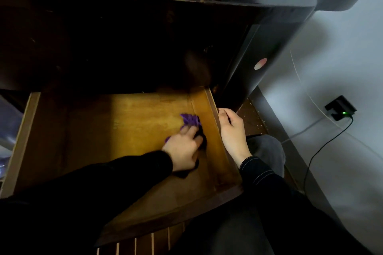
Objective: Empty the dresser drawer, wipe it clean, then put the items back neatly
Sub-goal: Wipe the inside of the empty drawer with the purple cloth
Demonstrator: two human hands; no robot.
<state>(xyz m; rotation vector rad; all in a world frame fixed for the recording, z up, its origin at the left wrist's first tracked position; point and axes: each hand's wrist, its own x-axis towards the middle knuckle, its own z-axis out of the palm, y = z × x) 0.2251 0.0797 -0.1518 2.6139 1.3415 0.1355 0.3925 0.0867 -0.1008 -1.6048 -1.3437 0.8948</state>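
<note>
1. Head view: the drawer is pulled out and its wooden floor shows bare, so I judge this the wiping step.
2. The left hand presses a bunched purple cloth to the floor beside the right wall, fingers bent over it.
3. The right hand holds that wall's rim, thumb against it.
4. Next, the sweep likely needs to cover the darker left side and the corners.
</note>
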